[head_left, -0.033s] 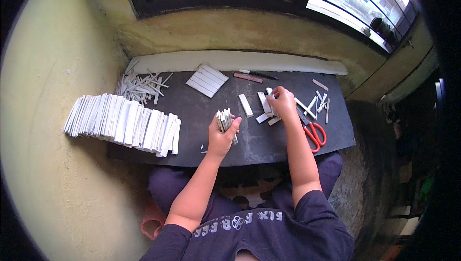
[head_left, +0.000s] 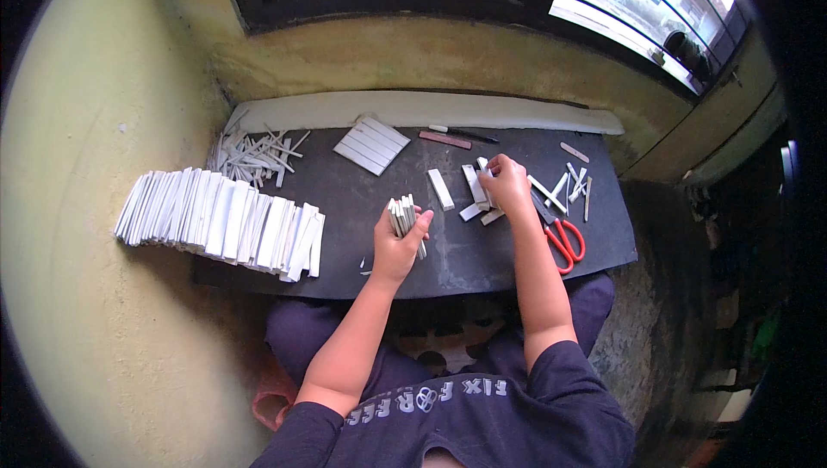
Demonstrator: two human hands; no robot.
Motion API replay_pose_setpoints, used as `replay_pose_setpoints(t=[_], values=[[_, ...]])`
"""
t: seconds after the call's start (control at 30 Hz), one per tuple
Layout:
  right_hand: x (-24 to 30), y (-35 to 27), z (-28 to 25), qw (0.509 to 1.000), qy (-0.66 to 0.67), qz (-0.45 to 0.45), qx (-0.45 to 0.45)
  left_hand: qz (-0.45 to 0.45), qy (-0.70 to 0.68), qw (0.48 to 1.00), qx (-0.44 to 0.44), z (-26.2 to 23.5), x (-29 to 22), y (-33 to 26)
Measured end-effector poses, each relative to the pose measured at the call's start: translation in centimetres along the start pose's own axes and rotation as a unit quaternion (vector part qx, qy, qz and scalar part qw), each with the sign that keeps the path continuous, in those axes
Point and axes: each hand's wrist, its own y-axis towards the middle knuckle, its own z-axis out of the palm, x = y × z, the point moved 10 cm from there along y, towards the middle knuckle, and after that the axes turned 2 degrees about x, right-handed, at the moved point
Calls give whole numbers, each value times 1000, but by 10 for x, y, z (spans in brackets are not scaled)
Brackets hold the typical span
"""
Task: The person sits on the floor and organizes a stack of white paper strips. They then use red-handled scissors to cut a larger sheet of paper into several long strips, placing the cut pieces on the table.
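My left hand (head_left: 398, 244) is closed around a small bundle of flat white strips (head_left: 402, 216), their ends sticking up above the fingers. To its right, my right hand (head_left: 506, 182) pinches the end of another flat white strip (head_left: 482, 163); the fingers partly hide it. Beneath and beside those fingertips lie several more white strips (head_left: 471, 182), some crossing each other. One white strip (head_left: 440, 189) lies by itself between the two hands. Scissors with red handles (head_left: 566, 244) rest just right of my right forearm, which covers part of their blades.
A long row of white strips (head_left: 220, 214) stands at the left of the dark table (head_left: 370, 197). Behind it are thin offcuts (head_left: 254, 156) and a lined white sheet (head_left: 372, 144). A pen (head_left: 465, 133) and a reddish bar (head_left: 444, 139) lie at the back; thin scraps (head_left: 575, 184) lie right.
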Motion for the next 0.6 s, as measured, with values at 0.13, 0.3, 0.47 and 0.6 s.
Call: replay_pose_setpoints(t=[0.13, 0.3, 0.47, 0.6], values=[[16, -19, -27, 999, 33, -9, -28, 1, 15, 1000, 27, 6, -5, -1], [89, -88, -6, 917, 355, -131, 129, 32, 16, 998, 47, 0, -9, -4], [103, -118, 16, 823, 503, -191, 184, 34, -47, 997, 53, 6, -14, -4], [108, -125, 12, 806, 511, -238, 182, 8, -34, 997, 66, 6, -9, -5]])
